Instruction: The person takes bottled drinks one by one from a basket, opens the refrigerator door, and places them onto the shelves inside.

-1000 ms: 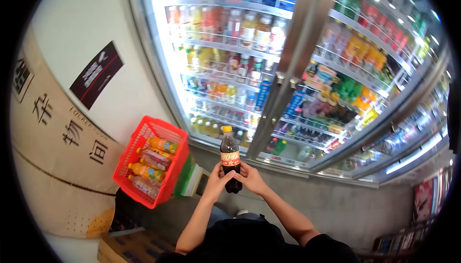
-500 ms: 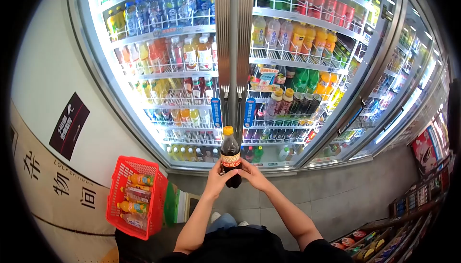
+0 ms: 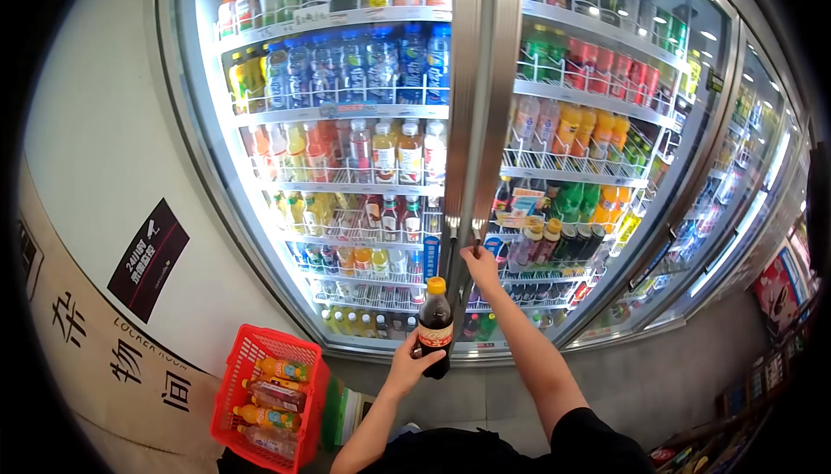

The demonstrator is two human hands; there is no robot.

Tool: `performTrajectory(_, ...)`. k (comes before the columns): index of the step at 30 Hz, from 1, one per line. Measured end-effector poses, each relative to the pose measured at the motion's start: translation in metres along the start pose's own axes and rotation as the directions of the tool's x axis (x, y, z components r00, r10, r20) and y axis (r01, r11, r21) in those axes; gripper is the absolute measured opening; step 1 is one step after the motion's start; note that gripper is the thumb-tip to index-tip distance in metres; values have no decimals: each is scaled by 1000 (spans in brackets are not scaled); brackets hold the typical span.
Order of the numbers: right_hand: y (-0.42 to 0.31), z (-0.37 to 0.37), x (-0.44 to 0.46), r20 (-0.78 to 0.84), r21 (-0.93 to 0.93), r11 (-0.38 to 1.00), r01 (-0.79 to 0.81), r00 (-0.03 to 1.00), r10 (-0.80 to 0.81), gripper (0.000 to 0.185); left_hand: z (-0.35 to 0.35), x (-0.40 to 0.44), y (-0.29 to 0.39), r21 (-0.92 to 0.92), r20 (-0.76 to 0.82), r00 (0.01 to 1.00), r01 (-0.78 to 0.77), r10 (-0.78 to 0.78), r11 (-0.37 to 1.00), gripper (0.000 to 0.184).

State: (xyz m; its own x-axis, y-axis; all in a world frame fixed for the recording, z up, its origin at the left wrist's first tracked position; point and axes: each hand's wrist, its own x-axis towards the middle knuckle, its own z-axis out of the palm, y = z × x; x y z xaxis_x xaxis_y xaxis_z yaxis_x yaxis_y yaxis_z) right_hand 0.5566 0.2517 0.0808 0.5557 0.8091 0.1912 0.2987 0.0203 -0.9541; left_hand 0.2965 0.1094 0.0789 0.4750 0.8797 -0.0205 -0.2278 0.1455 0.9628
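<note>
A dark cola bottle (image 3: 435, 328) with a yellow cap and a red and cream label stands nearly upright in my left hand (image 3: 408, 365). The fingers are wrapped round its lower half. Up and to the right, my right hand (image 3: 481, 264) is closed at the metal door handle (image 3: 466, 279) of the right-hand cooler door. Both glass doors of the drinks cooler look closed. Behind them, shelves hold many bottles and cans, among them blue-capped water bottles (image 3: 381, 67) and red cans (image 3: 610, 71).
At lower left sits a red plastic basket (image 3: 316, 379) holding several drink bottles, beside a white wall with a dark sign (image 3: 147, 259). More glass-door coolers (image 3: 736, 162) run along the right. A low display rack (image 3: 762, 379) stands at lower right on the grey floor (image 3: 519, 396).
My right hand has left the bottle and reached up to the door handle. The bottle is now in my left hand alone. The camera view has shifted left and nearer the cooler.
</note>
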Motion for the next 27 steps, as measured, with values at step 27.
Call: performTrajectory(27, 23, 3, -35, -67, 249, 968, -30, 997, 48, 32, -44, 5, -5, -51, 50, 998, 24, -22, 998, 61)
